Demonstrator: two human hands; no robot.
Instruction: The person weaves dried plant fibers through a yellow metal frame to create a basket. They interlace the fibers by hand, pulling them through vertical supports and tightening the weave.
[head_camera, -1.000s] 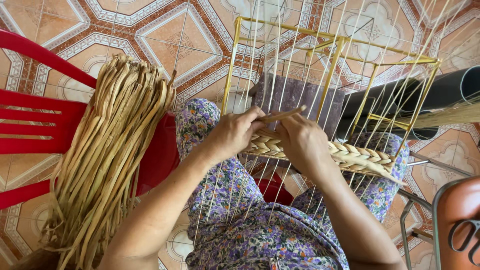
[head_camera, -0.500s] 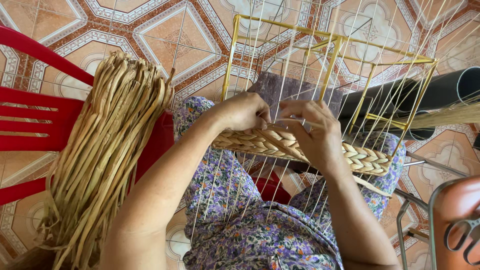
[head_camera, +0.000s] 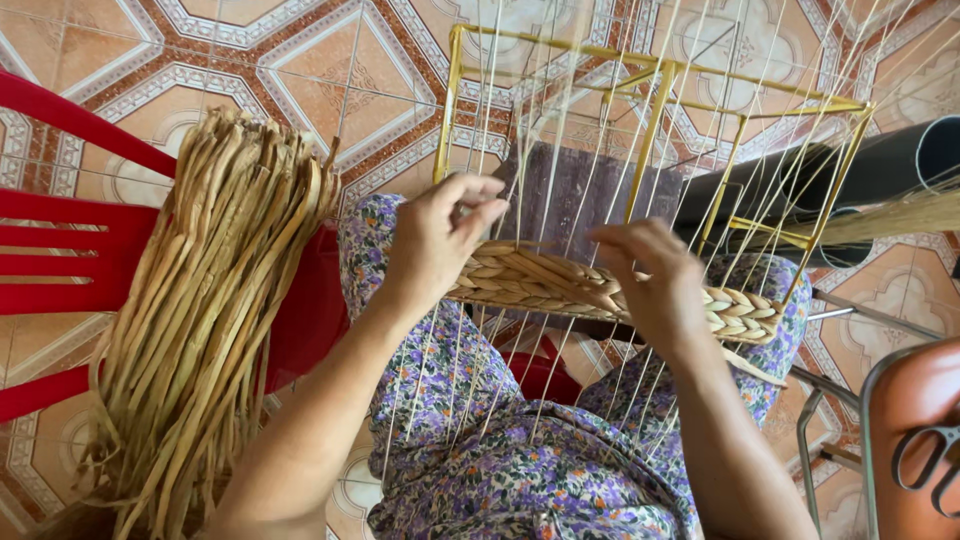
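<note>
Hands are working at a woven band (head_camera: 600, 290) lying across a yellow frame (head_camera: 650, 130) over the lap: left hand (head_camera: 440, 240) is pinching a white strand with narrow fingers, right hand (head_camera: 650, 285) is resting curled on the band. Dried reeds (head_camera: 210, 320) are lying beside, on a red chair (head_camera: 60, 250).

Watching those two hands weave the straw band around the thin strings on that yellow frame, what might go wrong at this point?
The left hand and right hand work among thin upright strings; a hard tug might bend or shift one and leave the woven band uneven. The yellow frame seems to rest on the lap, so it may tip. The straw bundle leans on the red chair and could slide off.
</note>
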